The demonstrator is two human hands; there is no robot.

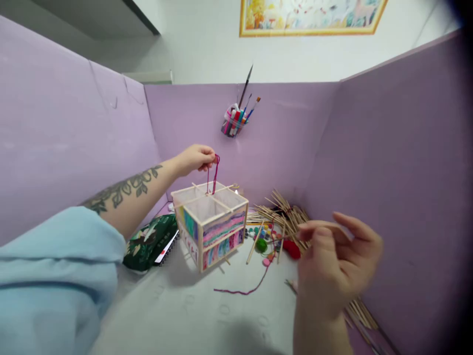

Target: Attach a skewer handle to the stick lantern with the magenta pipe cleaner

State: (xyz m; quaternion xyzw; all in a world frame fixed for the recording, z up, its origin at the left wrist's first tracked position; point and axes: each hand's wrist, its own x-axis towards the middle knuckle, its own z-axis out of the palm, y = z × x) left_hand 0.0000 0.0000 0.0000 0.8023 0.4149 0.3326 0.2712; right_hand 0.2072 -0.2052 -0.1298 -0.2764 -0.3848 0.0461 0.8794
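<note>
My left hand (199, 158) is pinched shut on a loop of magenta yarn (216, 172). The yarn runs down to crossed wooden sticks on top of a box-shaped lantern (223, 234), which hangs slightly tilted over the table with a shadow below it. Its stick frame carries side panels painted in coloured bands, and its top is uncovered. My right hand (338, 259) is raised at the right, away from the lantern, fingers loosely bent and apart, with nothing visible in it. A loose strand of magenta yarn (242, 293) lies on the table in front of the lantern.
Wooden sticks (284, 212) are heaped at the back right, near a green yarn ball (261, 245) and red yarn (291, 249). A dark green patterned pouch (151, 244) lies left. A cup of brushes and markers (234, 121) hangs on the purple back panel (288, 133).
</note>
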